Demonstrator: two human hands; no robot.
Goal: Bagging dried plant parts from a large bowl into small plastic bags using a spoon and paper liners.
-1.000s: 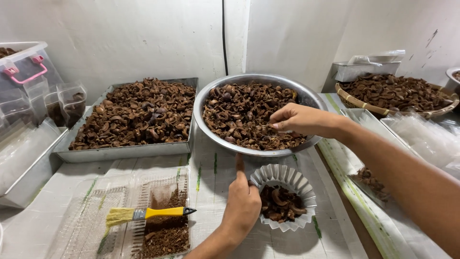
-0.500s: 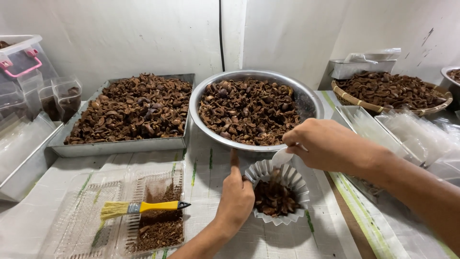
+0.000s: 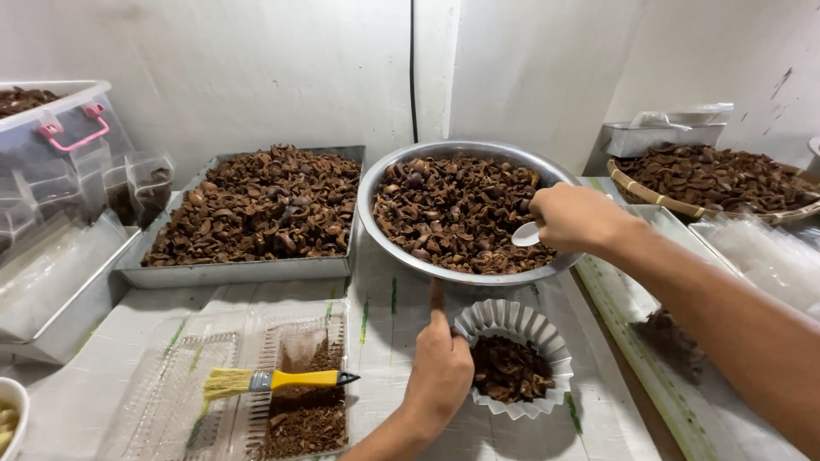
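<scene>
At twelve o'clock over the round metal bowl [image 3: 465, 213] of brown shells, the right hand [image 3: 574, 218] closes on a white spoon [image 3: 527, 234], while the left hand [image 3: 440, 369] steadies the fluted cup [image 3: 512, 358] at six o'clock.

Small food-processing workroom: bare white wall [image 3: 256, 68], covered table [image 3: 384, 341] crowded with bulk brown shell pieces in a metal tray [image 3: 248, 271], round metal basin [image 3: 444, 273], woven basket [image 3: 649, 195] far right, plastic bins [image 3: 60, 128] left.
</scene>
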